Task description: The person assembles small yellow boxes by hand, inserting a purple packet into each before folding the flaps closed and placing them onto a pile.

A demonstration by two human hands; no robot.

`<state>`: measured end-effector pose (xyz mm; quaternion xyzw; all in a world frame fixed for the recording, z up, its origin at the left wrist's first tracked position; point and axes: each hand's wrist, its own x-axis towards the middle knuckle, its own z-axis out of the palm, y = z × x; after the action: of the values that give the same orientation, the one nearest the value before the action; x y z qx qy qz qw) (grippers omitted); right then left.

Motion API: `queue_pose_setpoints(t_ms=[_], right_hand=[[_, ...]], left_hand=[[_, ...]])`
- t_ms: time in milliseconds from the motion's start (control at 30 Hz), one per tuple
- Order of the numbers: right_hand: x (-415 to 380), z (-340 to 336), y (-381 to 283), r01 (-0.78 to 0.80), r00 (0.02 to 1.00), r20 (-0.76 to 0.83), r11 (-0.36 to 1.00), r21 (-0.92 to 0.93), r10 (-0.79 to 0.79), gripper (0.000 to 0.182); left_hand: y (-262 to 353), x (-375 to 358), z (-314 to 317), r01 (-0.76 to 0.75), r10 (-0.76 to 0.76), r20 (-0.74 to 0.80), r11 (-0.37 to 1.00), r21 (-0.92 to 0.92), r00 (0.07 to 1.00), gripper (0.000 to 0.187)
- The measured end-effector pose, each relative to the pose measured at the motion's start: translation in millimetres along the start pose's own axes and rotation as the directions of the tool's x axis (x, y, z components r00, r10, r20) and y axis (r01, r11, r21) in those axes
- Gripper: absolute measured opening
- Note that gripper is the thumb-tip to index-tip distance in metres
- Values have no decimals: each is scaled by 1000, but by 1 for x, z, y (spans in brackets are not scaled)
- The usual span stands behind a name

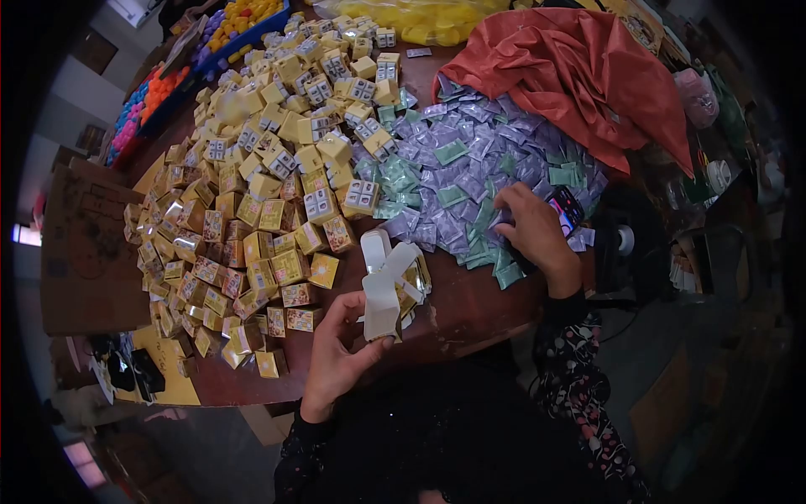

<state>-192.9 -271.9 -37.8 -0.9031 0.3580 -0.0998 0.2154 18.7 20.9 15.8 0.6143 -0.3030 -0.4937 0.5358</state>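
My left hand (337, 357) grips a small open carton (382, 307), thumb in front and fingers behind, its pale flaps spread upward. Right behind the carton, partly covered by it, lie flat gold cartons (417, 284). My right hand (537, 228) is over the near right side of a heap of purple and green sachets (453, 181). Its fingers curl down against the sachets, and whatever is between the fingertips is too small to make out. A phone (566, 210) with a lit screen stands just right of that hand.
Gold wrapped boxes (252, 260) and yellow cubes with printed faces (294, 109) are heaped at the left. Red cloth (579, 71) lies over the sachets' far side. A blue tray (220, 57) holds colourful pieces at the back left. A cardboard box (92, 252) stands left of the table (470, 311).
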Motion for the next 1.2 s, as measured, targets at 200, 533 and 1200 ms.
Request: queue_pose_setpoints(t_ms=[200,533,1200], right_hand=[[0,-23,-28,22,1000,-30,842,539,-7,10],[-10,-42,-119,604,768,39,743,289,-639,15],[-59,27,-124,493,866,-352,489,719,-355,57]], left_hand=[[-10,14,13,-88,102,-105,988,131,989,56],[1,24,28,-189,244,-53,857,479,968,63],[-21,21,29,-534,533,-42,845,-4,845,82]])
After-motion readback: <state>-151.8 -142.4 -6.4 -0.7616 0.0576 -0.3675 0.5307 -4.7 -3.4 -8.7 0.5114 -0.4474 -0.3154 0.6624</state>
